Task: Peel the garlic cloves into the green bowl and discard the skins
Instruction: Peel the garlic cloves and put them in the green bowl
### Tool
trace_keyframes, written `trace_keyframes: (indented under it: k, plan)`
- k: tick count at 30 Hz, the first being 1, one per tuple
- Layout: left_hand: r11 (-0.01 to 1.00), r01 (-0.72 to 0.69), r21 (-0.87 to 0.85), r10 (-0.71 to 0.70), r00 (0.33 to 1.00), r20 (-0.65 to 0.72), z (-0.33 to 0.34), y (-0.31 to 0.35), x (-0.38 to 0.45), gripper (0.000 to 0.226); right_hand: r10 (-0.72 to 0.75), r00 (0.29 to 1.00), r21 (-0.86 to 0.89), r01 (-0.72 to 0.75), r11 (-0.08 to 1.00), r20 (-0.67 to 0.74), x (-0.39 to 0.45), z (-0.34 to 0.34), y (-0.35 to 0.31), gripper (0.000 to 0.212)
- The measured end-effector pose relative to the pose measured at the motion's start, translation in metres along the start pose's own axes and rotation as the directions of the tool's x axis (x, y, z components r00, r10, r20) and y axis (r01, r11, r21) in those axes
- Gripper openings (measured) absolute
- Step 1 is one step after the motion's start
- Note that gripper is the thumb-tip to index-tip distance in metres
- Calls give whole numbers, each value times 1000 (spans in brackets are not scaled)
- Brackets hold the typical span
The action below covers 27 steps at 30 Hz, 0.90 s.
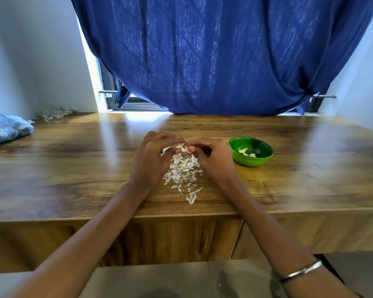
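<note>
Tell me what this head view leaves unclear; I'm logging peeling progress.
- Garlic clove: hidden behind the fingertips of the left hand and right hand.
- Peeled pieces in the green bowl: too small to count.
- Blue bag: cut by the left edge.
- Far skin pile: small, blurred.

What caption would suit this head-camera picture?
Both hands, left hand and right hand, peel garlic over a pile of skins beside the green bowl.

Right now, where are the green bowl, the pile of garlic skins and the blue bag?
green bowl [265, 158], head view, front outer wall.
pile of garlic skins [182, 172], head view, middle of the heap.
blue bag [7, 127], head view, its crumpled top.
</note>
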State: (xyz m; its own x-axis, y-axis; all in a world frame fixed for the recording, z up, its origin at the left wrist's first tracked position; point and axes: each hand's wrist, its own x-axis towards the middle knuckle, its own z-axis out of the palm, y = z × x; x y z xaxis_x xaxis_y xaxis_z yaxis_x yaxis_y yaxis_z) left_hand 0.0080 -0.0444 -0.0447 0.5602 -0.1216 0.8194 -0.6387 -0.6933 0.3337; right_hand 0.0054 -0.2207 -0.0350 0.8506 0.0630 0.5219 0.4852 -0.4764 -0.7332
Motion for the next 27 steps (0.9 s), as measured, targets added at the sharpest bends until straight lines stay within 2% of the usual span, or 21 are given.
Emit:
trace_keyframes:
  k: [4, 9, 15, 22, 27]
  plan:
    - [999, -18, -39, 17, 1000, -19, -1, -2, 0, 23, 3, 997, 59, -8, 998, 77, -4, 2, 2, 12]
    - [994, -22, -110, 22, 1000, 1, -3, 5, -2, 24, -8, 996, 174, -7, 985, 84, -6, 0, 4, 13]
    - [981, -44, -190, 45, 999, 5, -6, 16, -3, 13, -20, 994, 162, 2, 987, 108, -8, -1, 6, 10]
    - [956, 85, -282, -92, 996, -14, -3, 13, -3, 20, -90, 990, 180, 69, 981, 111, -10, 0, 2, 20]
    - [955, 61, -290, -51, 998, 41, 0, 13, -3, 20, -129, 991, 139, 126, 982, 18, -13, 1, 3, 16]
